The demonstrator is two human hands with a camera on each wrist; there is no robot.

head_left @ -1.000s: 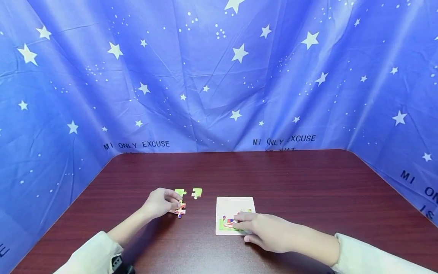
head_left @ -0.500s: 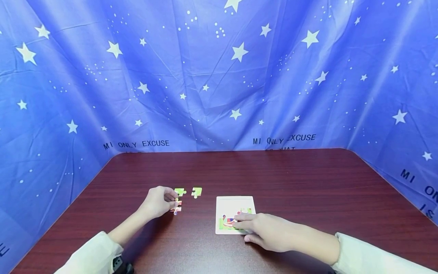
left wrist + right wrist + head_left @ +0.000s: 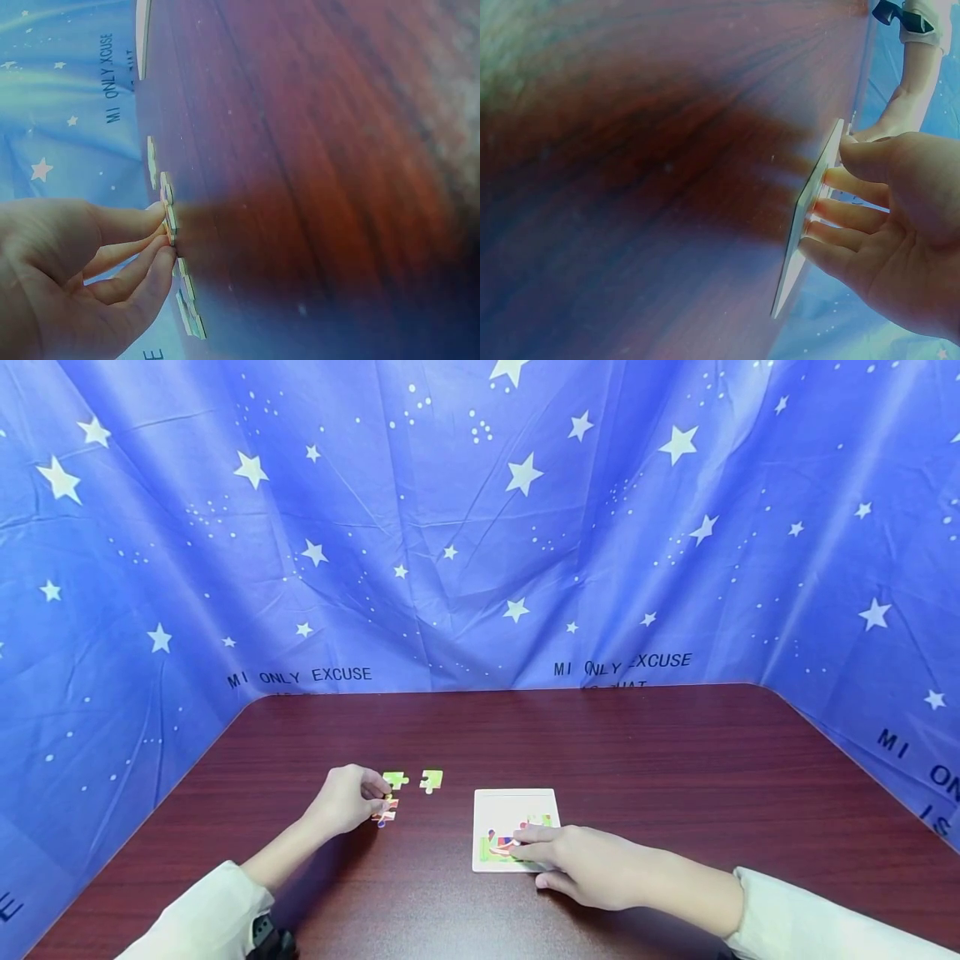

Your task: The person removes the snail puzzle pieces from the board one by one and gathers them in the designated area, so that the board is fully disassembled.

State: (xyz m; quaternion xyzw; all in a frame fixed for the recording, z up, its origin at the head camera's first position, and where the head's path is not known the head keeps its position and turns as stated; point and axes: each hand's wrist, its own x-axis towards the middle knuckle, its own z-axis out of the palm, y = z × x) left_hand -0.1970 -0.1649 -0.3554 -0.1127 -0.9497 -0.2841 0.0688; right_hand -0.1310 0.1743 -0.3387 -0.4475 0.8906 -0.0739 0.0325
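Observation:
Left of centre in the head view, my left hand (image 3: pixel 348 799) pinches a red-and-white jigsaw puzzle piece (image 3: pixel 386 815) between thumb and fingers, low over the table. The left wrist view shows the fingertips (image 3: pixel 162 251) at the edge of the thin pieces; part of the held one is hidden. Just beyond lie two green puzzle pieces (image 3: pixel 432 780), apart from each other. My right hand (image 3: pixel 592 864) rests with extended fingers on a square white puzzle board (image 3: pixel 495 807). Colourful pieces fill the board's near part, partly covered by the hand; its far part shows plain white.
The dark red wooden table (image 3: pixel 637 752) spreads around the board and the pieces. A blue star-patterned curtain (image 3: pixel 450 510) hangs behind the far edge and down both sides.
My left hand has slid the pinched puzzle piece a little to the left and slightly away from me. The right hand stays in place on the board.

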